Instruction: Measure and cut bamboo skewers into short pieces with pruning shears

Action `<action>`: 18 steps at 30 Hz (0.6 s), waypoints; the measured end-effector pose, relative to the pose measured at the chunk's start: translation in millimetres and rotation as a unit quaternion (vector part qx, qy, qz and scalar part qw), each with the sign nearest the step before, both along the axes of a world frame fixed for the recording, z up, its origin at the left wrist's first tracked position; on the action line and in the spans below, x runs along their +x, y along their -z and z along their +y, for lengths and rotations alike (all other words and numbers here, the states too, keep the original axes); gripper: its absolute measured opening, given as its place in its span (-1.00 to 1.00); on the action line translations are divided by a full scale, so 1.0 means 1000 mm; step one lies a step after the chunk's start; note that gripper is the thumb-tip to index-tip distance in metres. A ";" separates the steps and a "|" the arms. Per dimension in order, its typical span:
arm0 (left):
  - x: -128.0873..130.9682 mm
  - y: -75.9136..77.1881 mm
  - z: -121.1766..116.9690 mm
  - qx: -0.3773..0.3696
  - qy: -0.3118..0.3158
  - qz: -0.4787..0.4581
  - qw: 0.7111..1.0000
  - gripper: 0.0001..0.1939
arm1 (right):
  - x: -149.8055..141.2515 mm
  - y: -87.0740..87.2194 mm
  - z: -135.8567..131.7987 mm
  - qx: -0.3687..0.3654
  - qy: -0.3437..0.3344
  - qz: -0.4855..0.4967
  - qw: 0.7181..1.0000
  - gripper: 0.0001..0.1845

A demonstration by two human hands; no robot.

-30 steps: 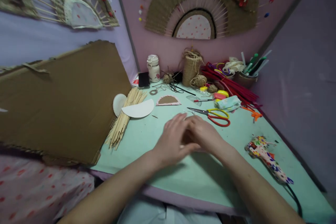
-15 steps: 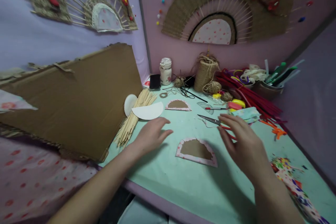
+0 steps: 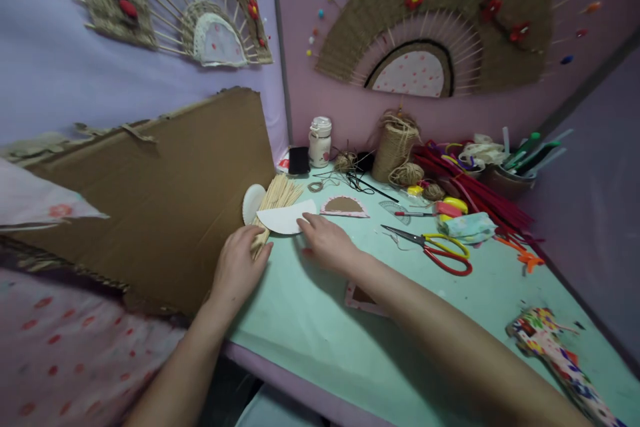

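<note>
My left hand (image 3: pixel 240 267) is at the near end of a bundle of thin wooden sticks (image 3: pixel 280 192), thumb and fingers apart; it hides the sticks' lower part. My right hand (image 3: pixel 327 240) reaches across to the left, its fingertips at the right end of a white half-circle piece (image 3: pixel 283 219) lying on the sticks. Its thumb stays apart below that piece. Under my right forearm a cloth-edged cardboard half circle (image 3: pixel 356 299) is mostly hidden. A similar half circle (image 3: pixel 344 205) lies farther back. Scissors (image 3: pixel 435 245) with red and yellow handles rest on the table.
A large cardboard sheet (image 3: pixel 200 173) leans at the left beside a white round piece (image 3: pixel 253 203). A white bottle (image 3: pixel 320 143), a twine spool (image 3: pixel 395 143) and red pipe cleaners (image 3: pixel 480 190) stand or lie at the back. A floral-patterned object (image 3: pixel 555 347) is at the right.
My right hand has left the scissors and moved left to the white half circle. My left hand has moved left and down to the stick bundle. The view has shifted slightly.
</note>
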State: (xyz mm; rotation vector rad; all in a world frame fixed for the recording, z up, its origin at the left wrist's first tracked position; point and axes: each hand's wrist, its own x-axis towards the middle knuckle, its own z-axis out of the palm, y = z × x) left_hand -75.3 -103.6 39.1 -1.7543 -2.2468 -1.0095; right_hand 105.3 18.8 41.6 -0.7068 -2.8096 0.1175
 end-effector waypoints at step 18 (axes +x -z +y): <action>-0.017 0.014 -0.035 0.010 -0.009 -0.105 0.994 -0.74 | 0.002 -0.012 0.105 0.086 0.066 0.053 0.993 -0.48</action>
